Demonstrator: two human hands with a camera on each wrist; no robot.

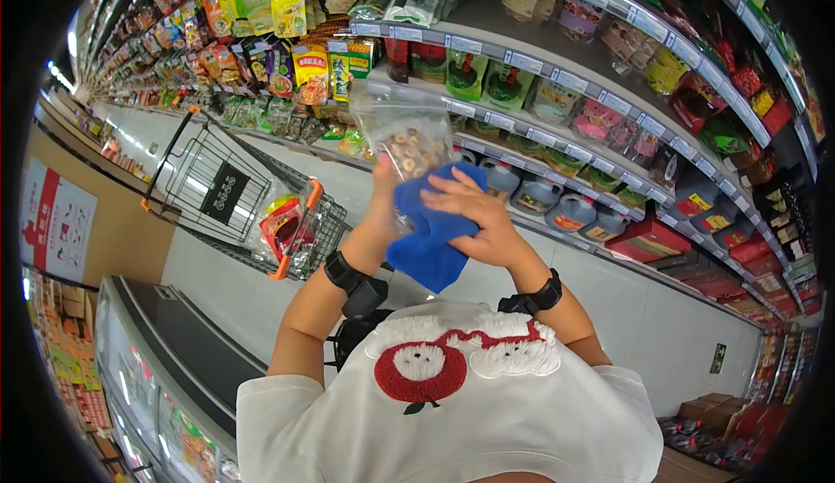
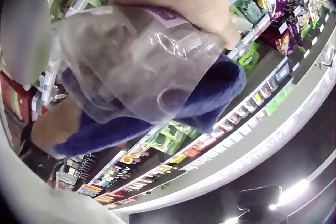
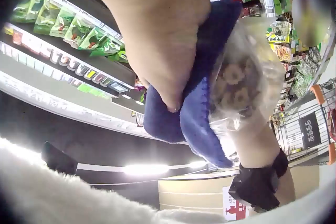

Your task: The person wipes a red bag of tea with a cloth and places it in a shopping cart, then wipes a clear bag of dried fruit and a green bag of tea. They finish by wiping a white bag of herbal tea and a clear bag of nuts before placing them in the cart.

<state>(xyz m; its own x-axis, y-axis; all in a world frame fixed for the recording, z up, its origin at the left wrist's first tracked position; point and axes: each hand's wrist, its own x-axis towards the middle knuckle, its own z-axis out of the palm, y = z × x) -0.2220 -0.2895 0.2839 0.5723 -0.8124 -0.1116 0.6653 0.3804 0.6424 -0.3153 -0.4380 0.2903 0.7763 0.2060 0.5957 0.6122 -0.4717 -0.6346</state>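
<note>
My left hand [image 1: 379,203] grips a clear zip bag [image 1: 413,146] by its side, in front of the shelves. Inside it lie several small brown ring-shaped pieces, which show more closely through the bag [image 3: 236,85] in the right wrist view. A blue cloth [image 1: 424,255] is in my right hand [image 1: 477,213], pressed flat against the bag's lower right part. The thumb and fingers pinch the cloth [image 3: 194,111] in the right wrist view. From the left wrist, the bag's plastic [image 2: 142,66] covers much of the cloth [image 2: 215,95] behind it.
A shopping cart [image 1: 204,183] with a red package [image 1: 283,222] in it stands to the left. Shelves [image 1: 557,74] of packaged food run across the front and right, with large jugs [image 1: 570,212] on a low shelf. A glass-fronted display case [image 1: 152,387] is at lower left.
</note>
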